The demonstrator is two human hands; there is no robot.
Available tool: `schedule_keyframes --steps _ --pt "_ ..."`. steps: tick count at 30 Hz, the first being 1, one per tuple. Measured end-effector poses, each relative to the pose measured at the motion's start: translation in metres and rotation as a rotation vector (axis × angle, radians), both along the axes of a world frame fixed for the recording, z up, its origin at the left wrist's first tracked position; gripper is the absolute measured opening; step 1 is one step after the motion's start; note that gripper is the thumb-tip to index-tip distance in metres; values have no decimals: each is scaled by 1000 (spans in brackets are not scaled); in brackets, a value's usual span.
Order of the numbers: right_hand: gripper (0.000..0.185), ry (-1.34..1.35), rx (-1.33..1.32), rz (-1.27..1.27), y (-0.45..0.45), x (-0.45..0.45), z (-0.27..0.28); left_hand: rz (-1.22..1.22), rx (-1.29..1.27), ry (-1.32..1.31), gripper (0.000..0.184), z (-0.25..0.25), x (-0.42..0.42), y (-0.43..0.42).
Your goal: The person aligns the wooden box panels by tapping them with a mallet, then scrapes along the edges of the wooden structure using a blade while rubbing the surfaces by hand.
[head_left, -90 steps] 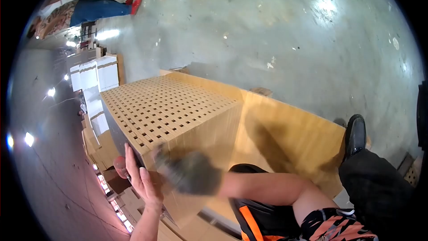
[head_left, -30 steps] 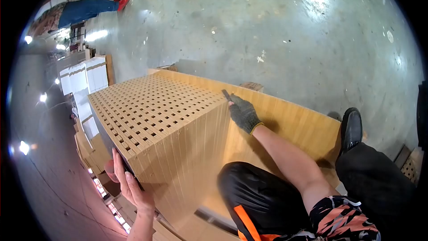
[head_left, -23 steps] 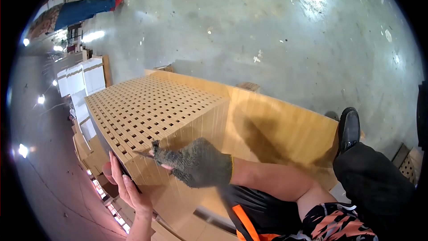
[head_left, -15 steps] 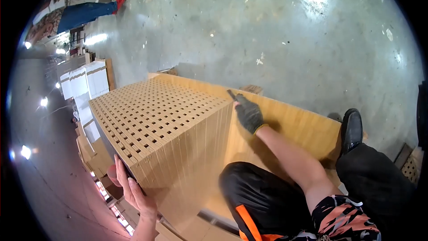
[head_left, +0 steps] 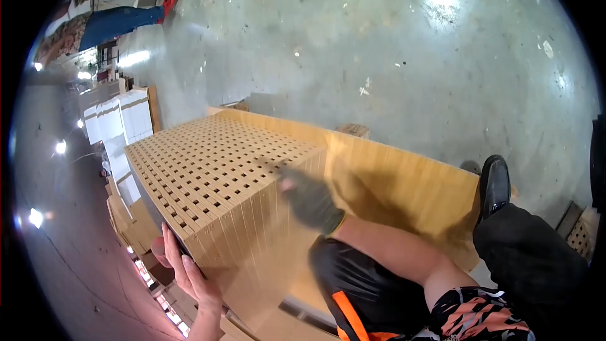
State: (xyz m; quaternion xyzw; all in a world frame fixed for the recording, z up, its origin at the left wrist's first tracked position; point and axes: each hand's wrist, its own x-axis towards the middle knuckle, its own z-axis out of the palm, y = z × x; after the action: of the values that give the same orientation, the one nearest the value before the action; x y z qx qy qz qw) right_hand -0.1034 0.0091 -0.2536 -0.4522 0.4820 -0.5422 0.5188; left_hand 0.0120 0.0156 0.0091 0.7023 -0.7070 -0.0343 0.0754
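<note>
A stack of tan boards (head_left: 252, 227), its top face a grid of small dark square holes, stands beside a smooth wood-grain board (head_left: 404, 173). My bare left hand (head_left: 187, 271) lies with stretched fingers along the stack's near left edge, touching the dark strip there. My right hand (head_left: 309, 199), in a dark grey glove with a yellow cuff, is smeared by motion over the stack's right edge. Closed fingers hold a thin dark stick-like tool (head_left: 270, 165), too blurred to identify. Whether its tip touches the boards, I cannot tell.
Grey concrete floor (head_left: 303, 38) spreads beyond the stack. White-wrapped boxes (head_left: 120, 117) and cartons stand to the left. A person in blue trousers (head_left: 120, 25) is at the upper left. My bent knee (head_left: 366, 271) and black shoe (head_left: 495, 183) are close to the wood-grain board.
My right hand has moved left with the dark tool, from the wood-grain board to the edge of the holed stack. My left hand stays in place.
</note>
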Motion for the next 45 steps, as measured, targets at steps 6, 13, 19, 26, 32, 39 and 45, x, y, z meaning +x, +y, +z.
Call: schedule_keyframes --steps 6,13,19,26,32,39,45 --pt "28 296 571 -40 -5 -34 -93 17 -14 8 59 -3 1 1" --pt "35 180 623 480 -27 -49 -117 16 -20 5 59 -2 4 2" --pt "45 31 -139 367 -14 -61 -74 -12 -26 13 58 -4 0 -1" --pt "33 178 521 182 -20 -51 -107 -25 -27 3 57 -4 4 1" --pt "29 282 479 421 -34 -43 -110 -26 -20 -8 57 -1 3 1" --pt "41 292 -76 103 -14 -51 -96 -17 -18 3 57 -3 3 1" --pt "28 219 574 208 -14 -36 -113 -29 -14 -28 57 -3 2 -1"
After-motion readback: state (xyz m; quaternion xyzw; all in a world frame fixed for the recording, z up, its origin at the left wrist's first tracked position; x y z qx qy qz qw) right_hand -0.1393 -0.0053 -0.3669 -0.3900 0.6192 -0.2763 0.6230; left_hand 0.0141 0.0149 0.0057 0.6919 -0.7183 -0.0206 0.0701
